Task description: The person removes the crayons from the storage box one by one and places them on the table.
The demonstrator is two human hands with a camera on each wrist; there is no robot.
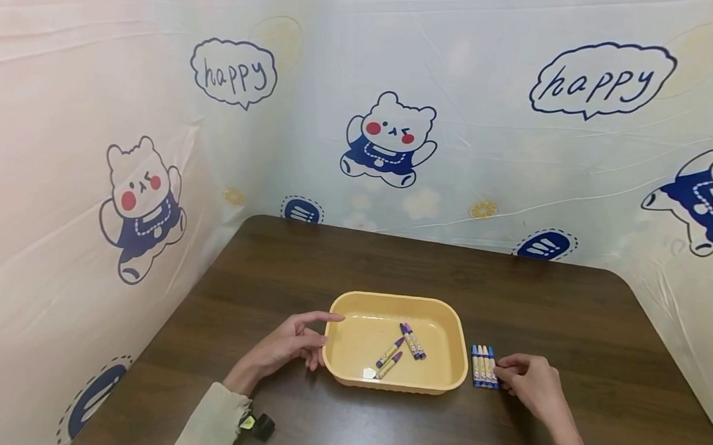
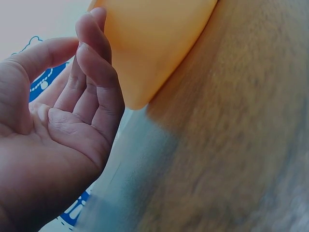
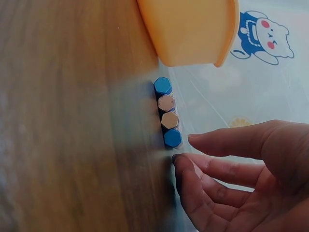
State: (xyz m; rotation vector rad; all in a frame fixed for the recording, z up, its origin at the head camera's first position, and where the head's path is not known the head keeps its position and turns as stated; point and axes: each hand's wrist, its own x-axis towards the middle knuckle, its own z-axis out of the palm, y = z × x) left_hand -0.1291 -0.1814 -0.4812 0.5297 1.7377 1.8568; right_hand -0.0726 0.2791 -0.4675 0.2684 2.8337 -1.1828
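A row of several crayons lies side by side on the table, right of a yellow basin. In the right wrist view, blue end faces show on the outer crayons and pale ones between. My right hand is at the row's right side, its thumb and loosely bent fingers beside the nearest blue crayon with a gap between them. With the left hand I hold the basin's left rim, index finger over the edge and thumb against the outer wall. Several purple-tipped crayons lie inside the basin.
The dark wooden table is bordered at the back and sides by a printed curtain with cartoon bears. A small black object hangs by the left sleeve.
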